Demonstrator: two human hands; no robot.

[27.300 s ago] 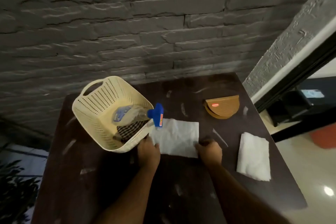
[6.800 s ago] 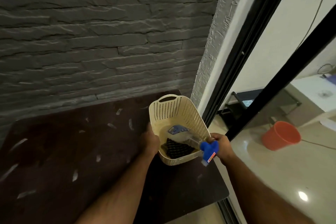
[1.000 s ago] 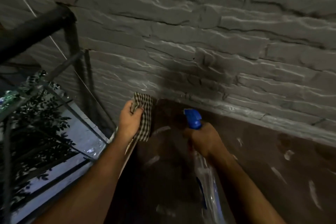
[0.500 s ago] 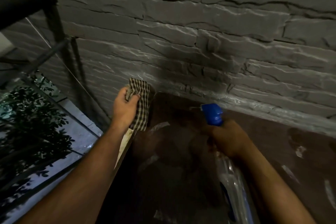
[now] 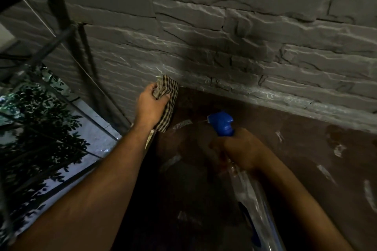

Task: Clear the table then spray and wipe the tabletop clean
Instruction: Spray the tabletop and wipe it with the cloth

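My left hand (image 5: 151,106) grips a bunched checked cloth (image 5: 169,98) at the far left corner of the dark brown tabletop (image 5: 295,144), close to the wall. The cloth hangs down from the fingers over the table's left edge. My right hand (image 5: 242,149) holds the neck of a clear spray bottle (image 5: 253,195), and its blue trigger head (image 5: 222,123) points left toward the cloth. The bottle's body runs down along my forearm. White smears mark the tabletop in several places.
A grey stone-brick wall (image 5: 224,36) stands right behind the table. To the left of the table's edge are a dark metal railing (image 5: 67,32), leafy plants (image 5: 36,128) and a lower floor.
My left hand with the cloth has shifted right along the far edge toward the corner. The right hand and spray bottle have moved right and down a little.
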